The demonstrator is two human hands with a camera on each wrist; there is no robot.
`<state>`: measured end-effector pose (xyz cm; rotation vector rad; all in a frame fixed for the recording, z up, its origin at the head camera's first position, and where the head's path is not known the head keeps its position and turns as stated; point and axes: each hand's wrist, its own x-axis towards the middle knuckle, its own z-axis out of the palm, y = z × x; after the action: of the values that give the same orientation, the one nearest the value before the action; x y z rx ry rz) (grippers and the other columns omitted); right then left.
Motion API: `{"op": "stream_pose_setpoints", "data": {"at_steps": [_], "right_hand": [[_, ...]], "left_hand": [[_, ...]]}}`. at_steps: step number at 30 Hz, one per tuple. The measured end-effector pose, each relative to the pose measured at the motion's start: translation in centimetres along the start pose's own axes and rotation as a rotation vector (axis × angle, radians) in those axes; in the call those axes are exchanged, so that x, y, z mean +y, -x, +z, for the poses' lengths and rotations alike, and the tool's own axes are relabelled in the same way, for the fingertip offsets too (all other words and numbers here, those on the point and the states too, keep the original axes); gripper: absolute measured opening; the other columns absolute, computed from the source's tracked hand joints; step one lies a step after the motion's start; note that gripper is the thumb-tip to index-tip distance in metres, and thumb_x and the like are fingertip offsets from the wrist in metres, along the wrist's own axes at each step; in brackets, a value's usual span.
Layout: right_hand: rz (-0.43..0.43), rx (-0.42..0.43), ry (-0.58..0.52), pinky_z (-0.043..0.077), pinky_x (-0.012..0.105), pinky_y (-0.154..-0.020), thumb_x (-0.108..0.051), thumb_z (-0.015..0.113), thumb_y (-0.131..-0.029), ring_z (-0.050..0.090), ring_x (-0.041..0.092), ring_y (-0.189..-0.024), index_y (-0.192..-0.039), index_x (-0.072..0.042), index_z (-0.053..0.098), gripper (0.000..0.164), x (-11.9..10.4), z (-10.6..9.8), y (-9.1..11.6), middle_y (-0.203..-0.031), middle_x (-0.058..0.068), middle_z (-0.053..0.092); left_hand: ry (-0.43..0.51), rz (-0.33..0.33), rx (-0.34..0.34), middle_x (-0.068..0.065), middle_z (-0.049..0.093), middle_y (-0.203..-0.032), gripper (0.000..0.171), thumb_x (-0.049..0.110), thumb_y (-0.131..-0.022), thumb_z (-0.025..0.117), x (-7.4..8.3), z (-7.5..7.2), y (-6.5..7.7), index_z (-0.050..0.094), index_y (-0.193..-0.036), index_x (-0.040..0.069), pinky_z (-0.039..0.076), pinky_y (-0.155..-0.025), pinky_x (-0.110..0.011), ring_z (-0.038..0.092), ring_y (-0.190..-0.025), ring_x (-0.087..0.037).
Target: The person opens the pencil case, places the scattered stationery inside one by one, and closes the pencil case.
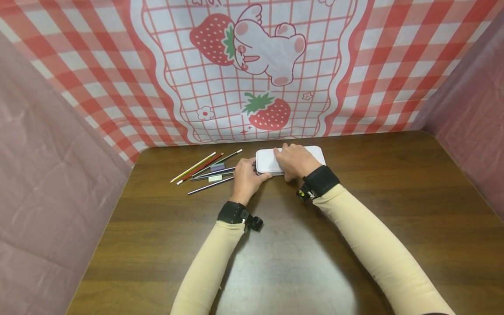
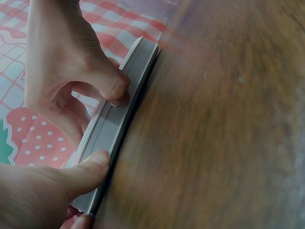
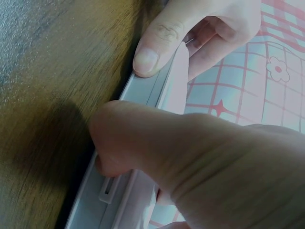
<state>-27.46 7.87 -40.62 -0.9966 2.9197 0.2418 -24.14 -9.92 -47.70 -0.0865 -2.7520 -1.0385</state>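
Note:
A white pencil case (image 1: 269, 160) lies at the back of the table with its lid down. My left hand (image 1: 247, 178) holds the left end, its thumb pressed along the front side. Over the lid, my right hand (image 1: 297, 161) grips the case, with its thumb at the front beside a small latch slot (image 3: 108, 189). In the left wrist view the grey front side (image 2: 121, 117) shows a thin seam running along it. What is inside the case is hidden.
Left of the case lie several pencils, among them a yellow-striped pencil (image 1: 193, 167) and a red pencil (image 1: 206, 164). A purple eraser (image 1: 217, 167) and a pale green eraser (image 1: 215, 178) lie among them. A checked cloth (image 1: 157, 87) hangs behind the wooden table (image 1: 157, 245).

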Motion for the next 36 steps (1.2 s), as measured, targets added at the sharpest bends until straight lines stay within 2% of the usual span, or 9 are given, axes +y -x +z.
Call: {"op": "stream_pose_setpoints", "data": {"at_steps": [17, 24, 28, 36], "right_hand": [[-0.031, 0.007, 0.000, 0.067, 0.055, -0.095, -0.014, 0.097, -0.077, 0.077, 0.046, -0.107, -0.153, 0.012, 0.059, 0.088, -0.09, -0.12, 0.23, -0.122, 0.034, 0.075], [-0.065, 0.035, 0.048, 0.068, 0.054, -0.094, -0.009, 0.092, -0.076, 0.078, 0.043, -0.108, -0.139, 0.017, 0.064, 0.074, -0.52, 0.20, -0.35, -0.115, 0.030, 0.080], [-0.068, 0.045, 0.067, 0.069, 0.052, -0.092, -0.007, 0.089, -0.078, 0.079, 0.042, -0.105, -0.137, 0.018, 0.065, 0.068, -0.64, 0.35, -0.46, -0.113, 0.029, 0.081], [-0.061, 0.055, 0.014, 0.067, 0.056, -0.092, -0.011, 0.091, -0.077, 0.077, 0.045, -0.102, -0.140, 0.014, 0.065, 0.073, -0.02, 0.21, 0.34, -0.115, 0.032, 0.077]], "left_hand": [[-0.008, 0.016, 0.010, -0.020, 0.083, -0.111, 0.055, 0.026, -0.083, 0.101, 0.09, 0.06, 0.16, 0.081, -0.127, 0.001, 0.058, -0.104, -0.053, 0.074, -0.115, -0.037], [-0.007, 0.021, 0.016, -0.020, 0.083, -0.111, 0.054, 0.026, -0.082, 0.102, 0.27, -0.07, 0.20, 0.082, -0.125, 0.000, 0.058, -0.104, -0.053, 0.074, -0.115, -0.038], [-0.009, 0.028, 0.028, -0.021, 0.084, -0.112, 0.055, 0.026, -0.081, 0.102, 0.27, -0.09, 0.17, 0.082, -0.125, 0.000, 0.058, -0.105, -0.054, 0.075, -0.116, -0.039], [0.004, 0.014, 0.028, -0.019, 0.085, -0.110, 0.055, 0.026, -0.080, 0.103, 0.26, 0.08, 0.28, 0.083, -0.125, 0.002, 0.058, -0.105, -0.054, 0.075, -0.116, -0.038]]}}
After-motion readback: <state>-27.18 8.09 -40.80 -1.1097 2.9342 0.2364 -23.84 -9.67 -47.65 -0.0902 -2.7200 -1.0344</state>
